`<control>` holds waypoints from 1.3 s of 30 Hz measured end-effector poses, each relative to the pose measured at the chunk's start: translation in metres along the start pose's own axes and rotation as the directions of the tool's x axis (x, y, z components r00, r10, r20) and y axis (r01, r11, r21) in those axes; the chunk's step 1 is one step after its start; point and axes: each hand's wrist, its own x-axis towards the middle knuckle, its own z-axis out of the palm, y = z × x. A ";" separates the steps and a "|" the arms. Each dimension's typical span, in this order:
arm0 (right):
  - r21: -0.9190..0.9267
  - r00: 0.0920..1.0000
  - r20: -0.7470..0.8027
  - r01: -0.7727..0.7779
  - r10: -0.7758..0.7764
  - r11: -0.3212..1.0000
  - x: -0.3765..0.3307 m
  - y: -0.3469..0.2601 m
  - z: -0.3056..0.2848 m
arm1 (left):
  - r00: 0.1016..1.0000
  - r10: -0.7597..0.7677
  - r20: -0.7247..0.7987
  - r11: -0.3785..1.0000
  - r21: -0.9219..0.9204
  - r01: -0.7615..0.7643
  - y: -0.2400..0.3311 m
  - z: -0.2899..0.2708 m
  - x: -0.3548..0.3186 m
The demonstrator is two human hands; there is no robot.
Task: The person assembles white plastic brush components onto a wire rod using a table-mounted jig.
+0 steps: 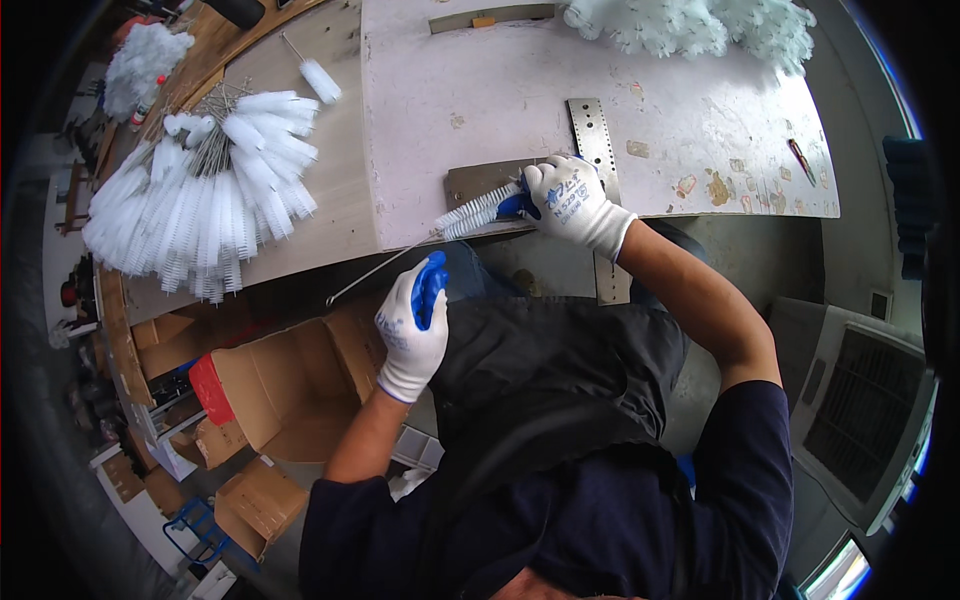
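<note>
My right hand (572, 203), in a white glove with a blue palm, closes on the bristle end of a white tube brush (470, 214). The brush's thin wire handle slants down to the left and ends in a small loop. Below that wire is my left hand (408, 325), gloved alike; its thumb and fingers are curved and apart, with nothing between them. Under the brush lies a flat metal plate (466, 182) at the table's near edge. A perforated metal strip (592, 140) runs beside my right hand and sticks out past the edge.
Many similar brushes (210, 190) lie fanned out at left, with a single brush (320, 80) behind them. White bristly bundles (690, 25) sit at the far edge. A pen-like tool (801, 162) lies at right. Cardboard boxes (290, 380) stand below on the left.
</note>
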 end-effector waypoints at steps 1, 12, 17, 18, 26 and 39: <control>0.022 0.999 0.005 -0.048 0.048 0.999 0.001 -0.007 0.000 | 0.936 -0.346 0.067 0.915 -0.199 0.352 0.008 0.007 -0.010; 0.060 0.988 0.066 -0.140 0.136 0.988 0.003 -0.009 -0.007 | 0.596 -0.799 0.084 0.140 -0.937 0.320 0.012 0.092 0.138; 0.139 0.999 0.052 -0.011 0.004 0.990 0.001 0.006 -0.007 | 0.556 -0.824 0.107 0.103 -0.937 0.333 0.011 0.105 0.150; 0.144 0.999 0.042 -0.021 0.015 0.989 -0.001 0.008 -0.003 | 0.556 -0.825 0.099 0.130 -0.925 0.358 0.016 0.107 0.156; 0.136 0.997 -0.054 -0.043 0.051 0.990 0.000 -0.002 -0.001 | 0.635 -0.668 0.388 0.315 -0.625 0.714 0.031 0.146 0.204; 0.066 0.968 -0.244 -0.037 0.052 0.997 0.005 -0.011 -0.004 | 0.977 0.175 -0.120 0.925 0.361 -0.121 -0.082 0.010 0.196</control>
